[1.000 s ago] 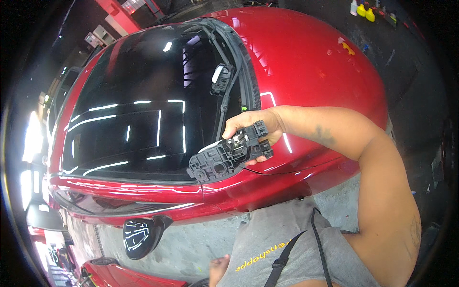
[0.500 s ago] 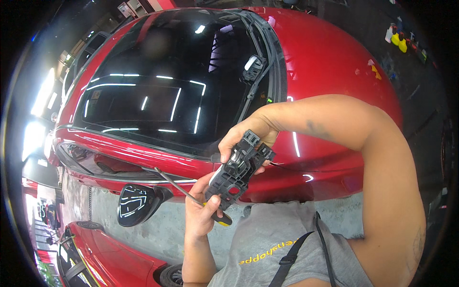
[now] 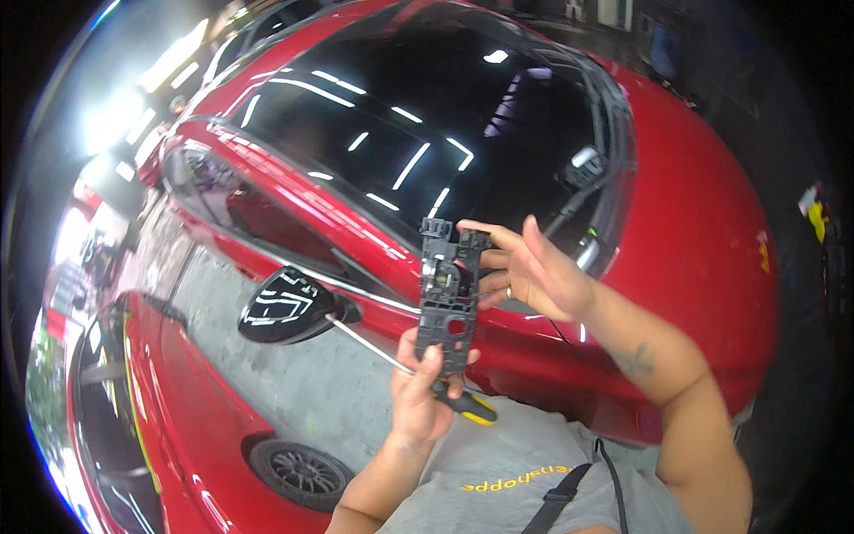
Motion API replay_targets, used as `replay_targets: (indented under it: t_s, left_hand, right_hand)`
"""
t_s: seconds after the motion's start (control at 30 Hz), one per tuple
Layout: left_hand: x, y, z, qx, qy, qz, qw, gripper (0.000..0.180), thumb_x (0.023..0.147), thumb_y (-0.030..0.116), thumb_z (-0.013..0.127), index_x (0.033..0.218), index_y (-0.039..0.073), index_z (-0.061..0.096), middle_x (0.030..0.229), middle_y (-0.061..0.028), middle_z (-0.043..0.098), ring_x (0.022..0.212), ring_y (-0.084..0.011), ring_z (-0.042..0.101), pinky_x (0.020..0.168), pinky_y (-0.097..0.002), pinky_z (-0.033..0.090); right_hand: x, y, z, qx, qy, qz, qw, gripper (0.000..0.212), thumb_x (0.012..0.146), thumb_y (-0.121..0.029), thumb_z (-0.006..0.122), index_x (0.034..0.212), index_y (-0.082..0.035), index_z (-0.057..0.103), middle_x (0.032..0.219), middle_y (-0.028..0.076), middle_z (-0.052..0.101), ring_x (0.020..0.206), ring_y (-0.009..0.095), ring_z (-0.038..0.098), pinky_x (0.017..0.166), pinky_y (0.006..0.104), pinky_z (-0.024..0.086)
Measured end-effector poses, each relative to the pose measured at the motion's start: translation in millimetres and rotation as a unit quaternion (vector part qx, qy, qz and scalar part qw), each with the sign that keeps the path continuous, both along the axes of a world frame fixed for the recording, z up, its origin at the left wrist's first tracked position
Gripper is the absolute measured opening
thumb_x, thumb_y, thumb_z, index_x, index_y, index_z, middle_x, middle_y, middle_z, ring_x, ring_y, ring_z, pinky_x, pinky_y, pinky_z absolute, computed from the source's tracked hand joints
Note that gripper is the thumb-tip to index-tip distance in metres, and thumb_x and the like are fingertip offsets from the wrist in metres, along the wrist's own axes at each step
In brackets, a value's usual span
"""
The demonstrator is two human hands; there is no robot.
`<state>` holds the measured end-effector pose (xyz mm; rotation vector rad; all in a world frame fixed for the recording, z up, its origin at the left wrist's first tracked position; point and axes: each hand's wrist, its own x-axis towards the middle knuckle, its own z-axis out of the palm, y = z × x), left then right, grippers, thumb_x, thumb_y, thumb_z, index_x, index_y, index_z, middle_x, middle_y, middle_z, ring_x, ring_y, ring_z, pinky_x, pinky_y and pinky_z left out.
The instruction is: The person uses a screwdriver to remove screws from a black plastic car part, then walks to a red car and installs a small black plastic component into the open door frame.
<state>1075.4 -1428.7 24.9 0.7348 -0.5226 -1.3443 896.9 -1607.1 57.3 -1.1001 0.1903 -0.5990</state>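
My left hand (image 3: 420, 400) is closed around the lower end of a black plastic bracket-like part (image 3: 442, 307), which has clips and cut-outs and stands nearly upright. In the same hand is a screwdriver (image 3: 372, 343) with a long metal shaft and a black-and-yellow handle; its shaft slants up toward the side mirror. My right hand (image 3: 543, 278) is beside the upper right side of the part, fingers stretched and apart, a ring on one of them. Whether its fingertips touch the part cannot be made out.
In front of me is a red car with a dark windshield (image 3: 418, 116), a red hood (image 3: 689, 205) and a black side mirror (image 3: 286, 305). A small black-and-white object (image 3: 584, 162) lies near the wipers. Another red car (image 3: 182, 400) stands at lower left on the grey floor (image 3: 213, 298).
My right hand has let go of the part's upper end and opened beside it. The part has turned more upright in my left hand. The view has tilted and shifted.
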Motion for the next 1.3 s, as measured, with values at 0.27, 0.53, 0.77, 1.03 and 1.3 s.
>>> replay_targets:
  t_s: [0.27, 0.53, 0.77, 1.03, 1.3]
  left_hand:
    - [-22, 6, -13, -0.023, -0.008, -0.004, 1.000, 0.049, 0.101, 0.015, 0.075, 0.134, 0.012, 0.039, 0.121, -0.0125, 0.069, 0.110, -0.0299, 0.075, 0.058, -0.0237, 0.052]
    - [-31, 17, -9, -0.023, 0.014, -0.005, 1.000, 0.052, 0.099, 0.012, 0.077, 0.135, 0.011, 0.040, 0.119, -0.0132, 0.068, 0.106, -0.0299, 0.076, 0.058, -0.0231, 0.052]
    - [-34, 22, -9, -0.028, 0.027, 0.001, 0.999, 0.051, 0.098, 0.011, 0.077, 0.134, 0.012, 0.040, 0.119, -0.0134, 0.069, 0.104, -0.0300, 0.077, 0.058, -0.0231, 0.052]
    - [-37, 26, -10, -0.022, 0.039, 0.001, 0.999, 0.050, 0.098, 0.012, 0.077, 0.133, 0.012, 0.041, 0.118, -0.0127, 0.069, 0.103, -0.0302, 0.077, 0.057, -0.0236, 0.052]
    - [-31, 30, -13, 0.009, 0.035, 0.022, 0.999, 0.057, 0.097, 0.026, 0.080, 0.138, 0.015, 0.042, 0.116, -0.0093, 0.068, 0.098, -0.0292, 0.078, 0.055, -0.0237, 0.050]
  right_hand:
    - [35, 33, 13, -0.054, -0.001, -0.119, 0.991, 0.054, 0.109, -0.019, 0.063, 0.157, -0.004, 0.045, 0.130, 0.010, 0.070, 0.116, 0.015, 0.068, 0.104, 0.0348, 0.053]
    - [30, 37, 21, -0.065, 0.009, -0.091, 0.994, 0.052, 0.110, -0.022, 0.062, 0.156, -0.003, 0.047, 0.125, 0.010, 0.072, 0.112, 0.014, 0.069, 0.099, 0.0331, 0.055]
    - [29, 40, 21, -0.053, 0.016, -0.086, 0.995, 0.047, 0.109, -0.022, 0.063, 0.151, -0.002, 0.051, 0.122, 0.009, 0.073, 0.109, 0.013, 0.070, 0.098, 0.0321, 0.056]
    - [26, 42, 22, -0.067, 0.035, -0.085, 0.994, 0.043, 0.110, -0.022, 0.062, 0.147, -0.002, 0.054, 0.118, 0.007, 0.073, 0.107, 0.012, 0.070, 0.098, 0.0324, 0.055]
    - [38, 37, 10, -0.090, 0.058, -0.104, 0.989, 0.052, 0.107, -0.024, 0.066, 0.151, -0.003, 0.050, 0.130, 0.013, 0.069, 0.116, 0.017, 0.068, 0.101, 0.0344, 0.055]
